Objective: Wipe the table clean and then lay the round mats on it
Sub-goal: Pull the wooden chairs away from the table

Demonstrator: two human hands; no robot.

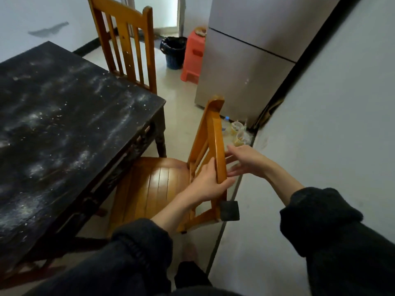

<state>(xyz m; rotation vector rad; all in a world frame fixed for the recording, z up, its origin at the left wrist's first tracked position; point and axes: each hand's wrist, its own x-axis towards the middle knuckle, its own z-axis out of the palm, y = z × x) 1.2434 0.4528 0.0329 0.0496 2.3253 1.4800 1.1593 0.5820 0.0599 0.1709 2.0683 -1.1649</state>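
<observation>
The round mats cannot be seen anywhere in the view, and no cloth shows either. The dark wooden bench (70,129) runs off the left edge, so its far side is cut off; its top is dusted with pale powder and small crumbs, and it lies to the left of both hands.

The left hand (206,184) has its fingers (227,184) wrapped around the top rail of the near orange-brown wooden chair (215,146), thumb on the seat side. The right hand (245,160) is just behind the same rail with its fingers spread wide and holding nothing; whether they touch the wood is hard to tell, since the rail covers part of them. Both forearms come out of dark sleeves.

Two wooden chairs are in view: the held one, seat partly under the bench edge, and a second slat-backed chair (128,43) beyond the fingers at the bench's far end. Further off stand one dark waste bin (174,53), one red plastic stool (192,58) and one grey refrigerator (252,60). Small containers on the floor past the right fingers are too blurred to identify.
</observation>
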